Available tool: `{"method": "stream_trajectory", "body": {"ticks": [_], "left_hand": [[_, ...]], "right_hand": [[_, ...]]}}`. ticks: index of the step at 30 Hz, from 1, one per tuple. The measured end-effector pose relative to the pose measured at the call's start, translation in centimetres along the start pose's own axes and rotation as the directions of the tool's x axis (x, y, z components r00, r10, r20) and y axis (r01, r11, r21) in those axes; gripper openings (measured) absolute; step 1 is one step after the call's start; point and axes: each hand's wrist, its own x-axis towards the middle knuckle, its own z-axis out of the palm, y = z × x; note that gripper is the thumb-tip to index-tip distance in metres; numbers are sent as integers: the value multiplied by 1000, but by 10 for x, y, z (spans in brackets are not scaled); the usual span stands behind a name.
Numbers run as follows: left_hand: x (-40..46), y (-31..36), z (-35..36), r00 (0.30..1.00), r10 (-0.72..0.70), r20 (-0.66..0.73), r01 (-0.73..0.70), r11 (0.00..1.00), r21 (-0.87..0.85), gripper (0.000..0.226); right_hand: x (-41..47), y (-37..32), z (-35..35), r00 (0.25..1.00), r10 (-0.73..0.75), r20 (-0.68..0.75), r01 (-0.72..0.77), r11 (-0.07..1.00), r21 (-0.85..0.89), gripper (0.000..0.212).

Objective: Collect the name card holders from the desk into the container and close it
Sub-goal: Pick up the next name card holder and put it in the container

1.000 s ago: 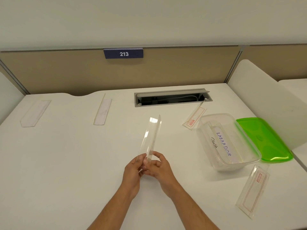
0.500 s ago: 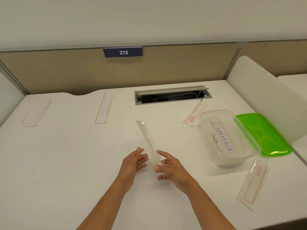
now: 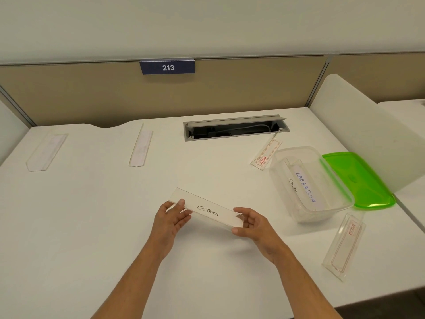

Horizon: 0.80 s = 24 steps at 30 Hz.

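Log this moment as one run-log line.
left hand + right hand: hold OSTRICH holder | container: open | lid: beside it

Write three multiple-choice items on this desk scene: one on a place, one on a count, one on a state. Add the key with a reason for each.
1. Where does the green lid lie?
A. On the desk to the right of the clear container
B. Snapped on the container
C. In the left hand

2. How many name card holders lie on the desk outside the container, untouched by either hand?
A. Two
B. Four
C. Six

3. How is the OSTRICH holder held?
A. By the left hand alone
B. By both hands, one at each end
C. Lying free on the desk

Key: 1 A, the lid rests beside the open container. 2 B, two lie at the far left, one by the cable slot, one at the near right. 3 B, the right hand grips the other end.
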Motion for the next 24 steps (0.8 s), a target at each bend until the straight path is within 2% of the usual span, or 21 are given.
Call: {"method": "stream_trajectory", "body": {"ticks": [3, 9, 16, 24], "left_hand": [[-3, -5, -4, 998, -6, 59, 6, 1000, -5, 30], [-12, -10, -13, 992, -20, 128, 7, 995, 99, 52], [-22, -12, -15, 983, -12, 183, -40, 961, 275, 66], [-25, -15, -10, 982, 8, 191, -74, 937, 341, 65]], "right_hand": [[-1, 3, -7, 998, -48, -44, 48, 999, 7, 64], [-8, 6, -15, 985, -149, -87, 145, 988, -50, 75], [-14, -1, -27, 970, -233, -70, 218, 960, -173, 71], [-20, -2, -38, 964, -256, -72, 235, 947, -218, 66]]}}
